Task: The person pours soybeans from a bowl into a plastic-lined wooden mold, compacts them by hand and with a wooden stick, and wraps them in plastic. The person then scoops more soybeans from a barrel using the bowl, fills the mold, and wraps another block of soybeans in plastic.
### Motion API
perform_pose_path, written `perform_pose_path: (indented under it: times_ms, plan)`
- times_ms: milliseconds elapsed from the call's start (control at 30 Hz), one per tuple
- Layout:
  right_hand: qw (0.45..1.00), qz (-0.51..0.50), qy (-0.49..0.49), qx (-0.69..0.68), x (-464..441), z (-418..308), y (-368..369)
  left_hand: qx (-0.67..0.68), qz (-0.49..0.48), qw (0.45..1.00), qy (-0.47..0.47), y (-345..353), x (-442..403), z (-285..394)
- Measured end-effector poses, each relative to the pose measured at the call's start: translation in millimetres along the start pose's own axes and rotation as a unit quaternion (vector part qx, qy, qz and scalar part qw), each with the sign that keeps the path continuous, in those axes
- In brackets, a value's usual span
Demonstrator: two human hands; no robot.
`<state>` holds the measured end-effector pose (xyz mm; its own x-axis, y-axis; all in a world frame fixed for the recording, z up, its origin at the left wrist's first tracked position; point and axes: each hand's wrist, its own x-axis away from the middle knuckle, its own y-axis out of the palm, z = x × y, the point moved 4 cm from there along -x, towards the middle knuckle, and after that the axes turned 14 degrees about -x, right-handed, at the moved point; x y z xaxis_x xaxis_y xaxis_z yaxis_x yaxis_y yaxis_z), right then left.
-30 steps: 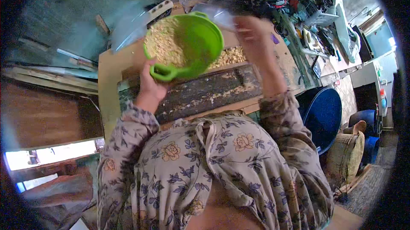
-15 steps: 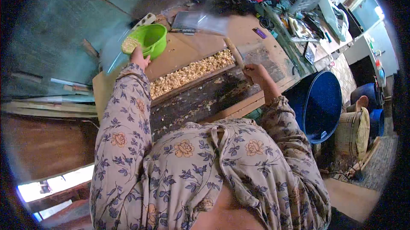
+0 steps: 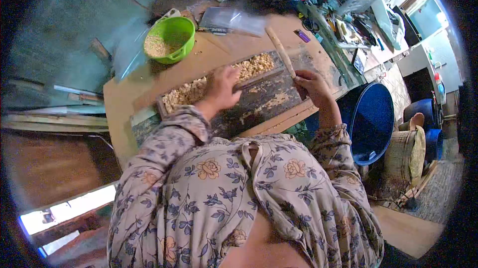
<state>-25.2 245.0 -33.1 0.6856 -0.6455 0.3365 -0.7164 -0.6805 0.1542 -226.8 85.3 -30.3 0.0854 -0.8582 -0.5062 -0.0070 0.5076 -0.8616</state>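
Note:
A long, narrow wooden frame (image 3: 161, 107) lies across the worktable, full of pale, nubbly pieces (image 3: 259, 67) that look like nuts or puffed grain. Over its middle is my left hand (image 3: 219, 89), palm down with thumb and fingers apart; it appears to touch the pieces. My right hand (image 3: 313, 86) grips a wooden rolling pin or thick stick (image 3: 280, 45) near its lower end, beside the frame's right end. Beyond the frame, a green plastic bowl (image 3: 187, 31) stands with more loose pale bits (image 3: 160, 47) in it.
A worn dark board (image 3: 269, 101) lies on the near side of the frame. At the back are a clear plastic sheet (image 3: 234, 21) and a purple packet (image 3: 301, 35). A blue barrel (image 3: 371, 123) stands close on the right; a cluttered side table (image 3: 358, 29) is behind it.
My left hand has left the bowl and come down right to the frame. The bowl now stands more upright. My right hand keeps the stick, shifted slightly right.

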Motion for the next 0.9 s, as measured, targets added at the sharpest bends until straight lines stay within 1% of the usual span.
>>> perform_pose_path:
  times_ms: [33, 100, 133, 167, 233, 300, 367, 400, 433, 500, 533, 567, 633, 667, 733, 767, 800, 833, 867, 900]
  plan:
    - [1.0, -0.013, -0.002, 0.02, -2, -1, 6, -0.001, 0.002, 1.0, -0.006, 6, 4, 7]
    - [0.998, -0.035, -0.001, 0.052, -7, 8, 16, -0.129, -0.06, 0.99, 0.02, 28, 13, 17]
    - [0.996, -0.052, 0.001, 0.079, -9, 18, 19, -0.145, -0.046, 0.988, 0.011, 29, 16, 21]
    - [0.995, -0.055, 0.001, 0.082, -12, 30, 18, -0.145, -0.045, 0.988, 0.007, 30, 19, 22]
    - [0.999, -0.002, 0.025, -0.037, -18, 54, 12, -0.123, -0.013, 0.992, 0.021, 26, 23, 25]
    - [1.0, -0.009, 0.028, -0.01, -19, 64, 11, -0.131, -0.017, 0.991, 0.011, 24, 29, 26]
    - [0.998, 0.001, 0.046, -0.033, -24, 84, 5, -0.092, -0.052, 0.994, -0.001, 26, 34, 22]
    - [0.997, -0.007, 0.024, -0.074, -21, 86, 12, -0.065, -0.044, 0.997, -0.011, 18, 36, 20]
    - [0.997, -0.009, 0.025, -0.073, -19, 88, 18, -0.066, -0.044, 0.997, -0.014, 13, 38, 17]
    - [0.999, -0.029, 0.036, -0.018, -15, 92, 36, 0.033, -0.034, 0.996, -0.081, 3, 47, 4]
    - [0.998, -0.017, 0.008, 0.067, -17, 96, 47, 0.036, -0.015, 0.992, -0.116, -2, 56, -5]
    - [0.998, -0.019, 0.011, 0.066, -14, 101, 59, 0.035, -0.018, 0.992, -0.118, -8, 64, -14]
    - [0.994, -0.094, 0.002, 0.056, -19, 116, 77, -0.002, 0.019, 0.981, -0.195, -14, 74, -45]
    - [0.994, -0.097, 0.003, 0.054, -20, 118, 77, -0.005, 0.017, 0.98, -0.196, -23, 79, -52]
    - [0.994, -0.089, -0.023, 0.06, -22, 119, 75, -0.178, 0.076, 0.953, -0.232, -45, 91, -62]
    - [0.994, -0.087, -0.034, 0.063, -23, 120, 76, -0.182, 0.073, 0.952, -0.237, -46, 98, -66]
    - [0.998, -0.039, 0.04, -0.005, -21, 111, 76, -0.195, 0.089, 0.934, -0.285, -47, 107, -73]
    - [0.997, -0.02, -0.022, 0.067, -14, 91, 75, -0.209, 0.105, 0.914, -0.332, -47, 117, -81]
    - [0.999, -0.026, 0.019, 0.011, -19, 96, 69, -0.174, 0.076, 0.915, -0.355, -41, 127, -92]
    - [0.997, -0.03, 0.059, -0.046, -25, 104, 65, -0.178, 0.074, 0.913, -0.36, -36, 133, -97]
